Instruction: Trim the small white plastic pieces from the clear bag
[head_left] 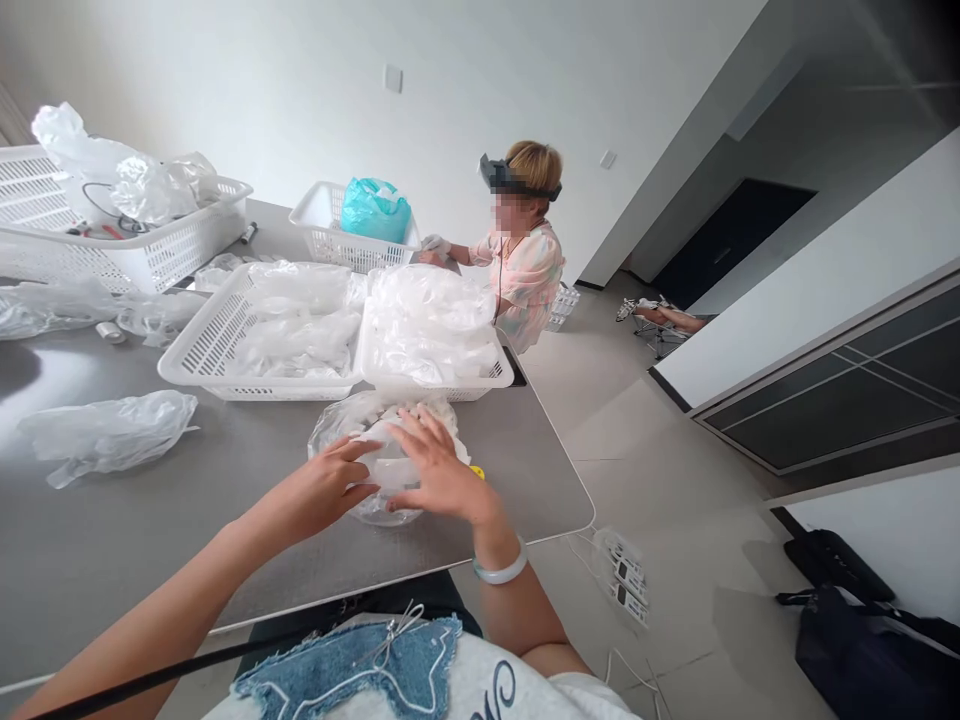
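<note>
Head view: left hand and right hand, both half open, fingers spread and curved over a crumpled clear plastic bag of white items, with no telling whether either grips it. Bag on the grey worktop, just in front of two white slotted plastic baskets heaped with clear plastic; a pale green bangle on the right wrist.
</note>
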